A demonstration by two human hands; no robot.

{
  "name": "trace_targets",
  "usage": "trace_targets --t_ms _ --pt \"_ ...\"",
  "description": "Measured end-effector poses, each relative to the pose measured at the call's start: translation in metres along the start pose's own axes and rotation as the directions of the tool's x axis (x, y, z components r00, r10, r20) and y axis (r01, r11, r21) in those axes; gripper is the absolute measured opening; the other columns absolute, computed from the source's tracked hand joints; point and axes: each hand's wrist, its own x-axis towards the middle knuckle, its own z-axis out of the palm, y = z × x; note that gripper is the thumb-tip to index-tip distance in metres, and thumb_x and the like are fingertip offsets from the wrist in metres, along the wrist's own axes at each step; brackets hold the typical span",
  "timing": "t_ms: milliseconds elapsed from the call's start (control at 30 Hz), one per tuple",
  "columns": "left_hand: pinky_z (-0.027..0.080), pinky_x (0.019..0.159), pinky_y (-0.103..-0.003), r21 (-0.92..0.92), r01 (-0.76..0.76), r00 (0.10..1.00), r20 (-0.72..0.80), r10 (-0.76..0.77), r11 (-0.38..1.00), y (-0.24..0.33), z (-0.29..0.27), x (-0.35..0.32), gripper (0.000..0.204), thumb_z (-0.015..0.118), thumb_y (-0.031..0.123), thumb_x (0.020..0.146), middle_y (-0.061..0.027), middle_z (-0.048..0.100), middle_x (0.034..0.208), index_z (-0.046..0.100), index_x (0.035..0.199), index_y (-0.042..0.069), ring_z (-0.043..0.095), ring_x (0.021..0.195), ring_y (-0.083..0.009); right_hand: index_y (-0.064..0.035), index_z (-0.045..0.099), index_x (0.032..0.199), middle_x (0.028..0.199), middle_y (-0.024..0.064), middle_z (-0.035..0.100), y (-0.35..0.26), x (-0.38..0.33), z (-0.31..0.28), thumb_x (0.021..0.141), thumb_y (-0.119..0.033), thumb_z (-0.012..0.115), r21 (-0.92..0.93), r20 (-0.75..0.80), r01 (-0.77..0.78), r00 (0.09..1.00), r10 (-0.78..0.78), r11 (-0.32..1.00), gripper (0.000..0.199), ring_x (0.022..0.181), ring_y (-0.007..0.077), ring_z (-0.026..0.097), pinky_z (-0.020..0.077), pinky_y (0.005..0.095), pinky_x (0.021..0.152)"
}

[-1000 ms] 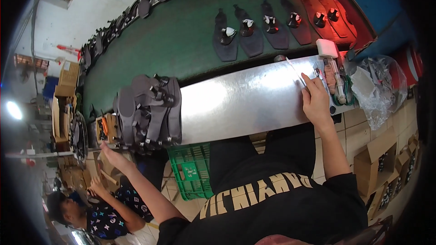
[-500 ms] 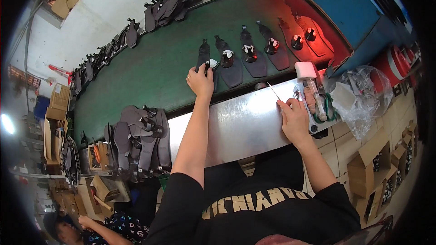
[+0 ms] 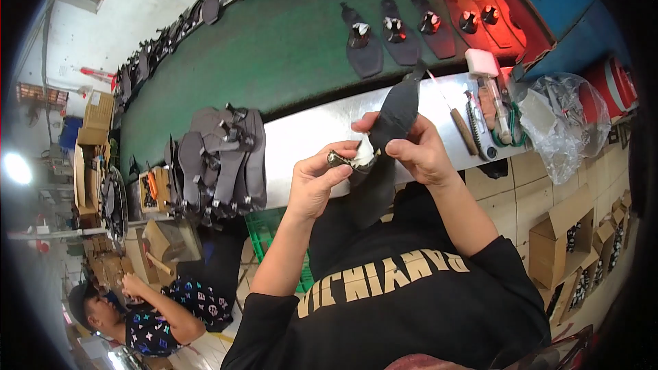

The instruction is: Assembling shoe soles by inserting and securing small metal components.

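Over the near edge of the long steel-topped bench, both hands meet on one dark grey flat shoe sole, held upright above the person's lap. Right hand is closed round the sole's middle, thumb across its face. Left hand pinches a small white-and-metal strap fitting at the sole's lower part; the fitting's exact form is too small to make out, and the sole's lower end is hidden behind both hands. Left of them a stack of dark grey soles with straps lies on the bench. Right, a crumpled clear plastic bag partly covers the bench end, contents unclear. Near right, open brown cardboard boxes stand on the tiled floor. Far left, further brown cartons are stacked. On the green conveyor belt beyond, more soles lie in a row. A second person at near left is cut off by the frame edge.
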Motion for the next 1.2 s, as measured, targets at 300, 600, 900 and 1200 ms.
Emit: trace_targets --t_ms 300,600,900,1200 --pt "0.055 0.086 -0.029 -0.093 -0.051 0.983 -0.182 0.033 0.994 -0.001 -0.016 -0.047 0.035 0.062 -0.002 0.089 -0.0135 0.064 0.118 0.059 0.124 -0.003 0.063 0.104 -0.0176 -0.0007 0.058 0.112 0.092 0.0028 0.06 0.007 -0.038 0.043 0.076 -0.006 0.076 -0.611 -0.011 0.144 0.982 -0.19 0.778 0.04 0.086 0.0089 0.055 0.0451 0.0256 0.077" --pt "0.059 0.077 -0.029 -0.163 -0.17 0.975 -0.168 0.142 0.972 0.005 -0.01 -0.058 0.034 0.067 -0.005 0.082 -0.0195 0.065 0.113 0.061 0.116 -0.006 0.066 0.094 -0.0181 0.0002 0.063 0.115 0.099 0.0127 0.068 0.01 -0.058 0.055 0.076 0.0 0.07 -0.732 0.077 0.196 0.976 -0.205 0.653 0.04 0.091 0.0224 0.065 0.0482 0.0312 0.083" --pt "0.058 0.078 -0.029 -0.147 -0.159 0.972 -0.196 0.128 0.976 0.002 -0.009 -0.057 0.033 0.067 -0.007 0.08 -0.0194 0.066 0.113 0.063 0.113 -0.007 0.067 0.093 -0.0178 0.0004 0.064 0.113 0.102 0.0137 0.069 0.014 -0.058 0.047 0.074 0.0 0.07 -0.738 0.09 0.18 0.981 -0.17 0.65 0.039 0.092 0.0238 0.065 0.0486 0.0323 0.085" --pt "0.057 0.083 -0.03 -0.098 -0.157 0.973 -0.188 0.136 0.983 0.001 -0.009 -0.058 0.036 0.069 -0.008 0.077 -0.0181 0.066 0.114 0.064 0.112 -0.006 0.065 0.098 -0.0185 0.0008 0.065 0.112 0.101 0.0134 0.069 0.011 -0.059 0.047 0.075 0.0 0.069 -0.762 0.103 0.189 0.98 -0.172 0.619 0.037 0.091 0.0237 0.065 0.0494 0.0319 0.082"
